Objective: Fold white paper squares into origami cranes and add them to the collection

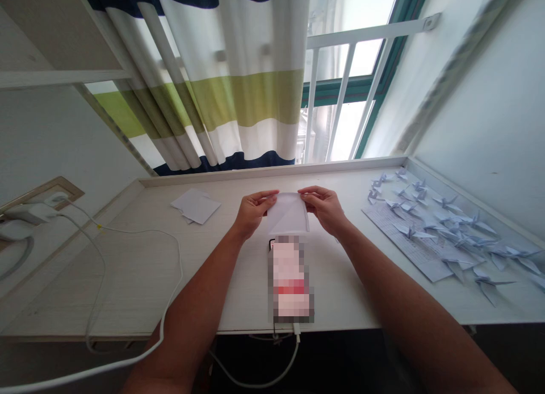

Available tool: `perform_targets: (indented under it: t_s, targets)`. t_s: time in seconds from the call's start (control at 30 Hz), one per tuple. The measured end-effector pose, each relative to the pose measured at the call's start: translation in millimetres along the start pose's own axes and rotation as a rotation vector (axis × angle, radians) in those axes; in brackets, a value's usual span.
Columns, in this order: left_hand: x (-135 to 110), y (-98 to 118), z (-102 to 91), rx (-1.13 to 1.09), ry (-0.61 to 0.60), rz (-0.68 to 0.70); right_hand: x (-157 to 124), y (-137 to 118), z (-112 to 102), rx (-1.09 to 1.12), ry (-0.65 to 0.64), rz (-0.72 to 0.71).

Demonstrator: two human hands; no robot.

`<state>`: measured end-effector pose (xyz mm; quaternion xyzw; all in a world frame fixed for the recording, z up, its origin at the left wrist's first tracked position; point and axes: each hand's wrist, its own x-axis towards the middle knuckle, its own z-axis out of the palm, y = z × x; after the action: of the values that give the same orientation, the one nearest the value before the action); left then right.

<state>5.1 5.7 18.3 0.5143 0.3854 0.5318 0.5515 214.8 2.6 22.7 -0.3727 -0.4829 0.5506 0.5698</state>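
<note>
Two hands [253,215] hold paper [287,215] over desk [128,280], striped curtain [238,99] beyond.

Pale blue origami cranes [443,204] crowd the right of the frame on a white desk [128,280], several resting on a printed sheet [395,229], with loose white paper squares [196,206] at upper centre-left. Lower centre, a phone [290,280] lies face up, its screen pixelated, and a white cable [181,263] loops across the left of the desk from a charger [29,213] at a wall socket. Beyond the desk, a striped navy, white and olive curtain [238,82] hangs beside a window with white guard bars [366,33], below a wooden shelf [51,36] at upper left.
</note>
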Motion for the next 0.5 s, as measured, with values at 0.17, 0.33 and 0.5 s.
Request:
perform_targets:
  t_s: [0.17, 0.33, 0.5]
  targets:
    - [0.2, -1.2, -1.6, -0.037, -0.032, -0.008, 0.7, 0.8, 0.1, 0.075, 0.007, 0.016]
    - [0.2, -0.7, -1.5, -0.05, -0.05, -0.007, 0.0, -1.2, 0.6, 0.078, 0.004, 0.005]
    - [0.1, -0.2, -3.0, -0.044, -0.069, 0.015, 0.7, -1.5, -0.8, 0.056, -0.006, 0.004]
